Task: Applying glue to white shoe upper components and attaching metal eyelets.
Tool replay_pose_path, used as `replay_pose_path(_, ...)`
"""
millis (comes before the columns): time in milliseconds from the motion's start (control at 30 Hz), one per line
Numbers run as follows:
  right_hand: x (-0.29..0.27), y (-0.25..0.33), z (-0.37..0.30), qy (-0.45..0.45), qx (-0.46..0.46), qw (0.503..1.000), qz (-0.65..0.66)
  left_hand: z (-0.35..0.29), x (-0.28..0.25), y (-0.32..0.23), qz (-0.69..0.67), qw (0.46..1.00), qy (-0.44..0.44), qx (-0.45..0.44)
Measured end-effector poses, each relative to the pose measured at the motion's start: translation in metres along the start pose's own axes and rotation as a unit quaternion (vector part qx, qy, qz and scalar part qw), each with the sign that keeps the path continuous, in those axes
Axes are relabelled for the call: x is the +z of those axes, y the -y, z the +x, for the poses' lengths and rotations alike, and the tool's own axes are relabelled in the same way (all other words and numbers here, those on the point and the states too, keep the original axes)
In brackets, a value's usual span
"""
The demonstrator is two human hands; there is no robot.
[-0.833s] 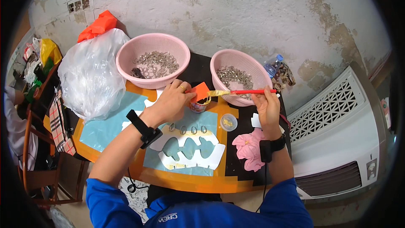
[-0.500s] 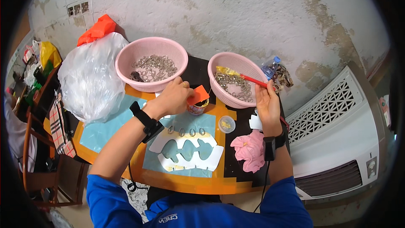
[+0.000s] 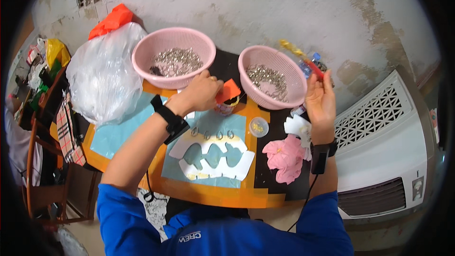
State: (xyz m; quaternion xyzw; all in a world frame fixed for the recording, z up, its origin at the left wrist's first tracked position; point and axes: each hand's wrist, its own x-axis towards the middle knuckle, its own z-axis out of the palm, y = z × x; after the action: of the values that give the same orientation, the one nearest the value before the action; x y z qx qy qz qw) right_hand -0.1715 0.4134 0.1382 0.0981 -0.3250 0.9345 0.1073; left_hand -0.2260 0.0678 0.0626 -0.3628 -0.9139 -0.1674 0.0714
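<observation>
My left hand [image 3: 204, 92] is closed on a square orange card [image 3: 228, 91], holding it over a small round tub [image 3: 226, 106] at the middle of the table. At the right, my right hand [image 3: 321, 99] has the red handle of a tool [image 3: 316, 70] between thumb and fingers. The tool's yellow end points up and left, beyond the rim of the right pink basket [image 3: 303, 90]. Below my left hand, a white cut-out sheet [image 3: 222, 148] with scalloped openings lies on blue plastic, with several metal loops [image 3: 219, 135] along its upper part.
Another pink basket [image 3: 142, 61] also holds small metal pieces. A stuffed clear plastic bag [image 3: 106, 76] stands at the left. Near my right wrist lie a pink cloth [image 3: 284, 156], a small clear cup [image 3: 259, 126] and white pieces [image 3: 297, 127]. A white vented unit [image 3: 384, 161] flanks the table.
My right hand has moved right, lifting the red-handled tool out of the right basket. My left hand stays near the tub with the orange card. The view has shifted slightly.
</observation>
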Motion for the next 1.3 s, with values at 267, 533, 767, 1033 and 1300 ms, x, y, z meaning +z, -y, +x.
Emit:
replay_pose_path(267,-0.002,0.010,-0.060,-0.022,0.032,0.999,-0.025,-0.010,-0.008,-0.018,0.022,0.999,0.017,-0.015)
replay_pose_path(533,-0.015,0.011,-0.102,-0.053,0.073,0.995,-0.034,-0.004,-0.007,-0.016,0.037,0.999,0.024,-0.029)
replay_pose_path(767,-0.024,-0.010,-0.132,-0.071,0.077,0.993,-0.047,-0.006,-0.007,-0.014,-0.016,0.999,0.001,-0.044)
replay_pose_path(1033,-0.024,-0.037,-0.166,-0.098,0.078,0.973,-0.195,-0.076,-0.032,-0.038,-0.158,0.987,-0.038,-0.014)
replay_pose_path(1300,-0.027,-0.054,-0.182,-0.065,0.075,0.942,-0.319,-0.186,-0.022,-0.073,-0.298,0.948,0.061,-0.094)
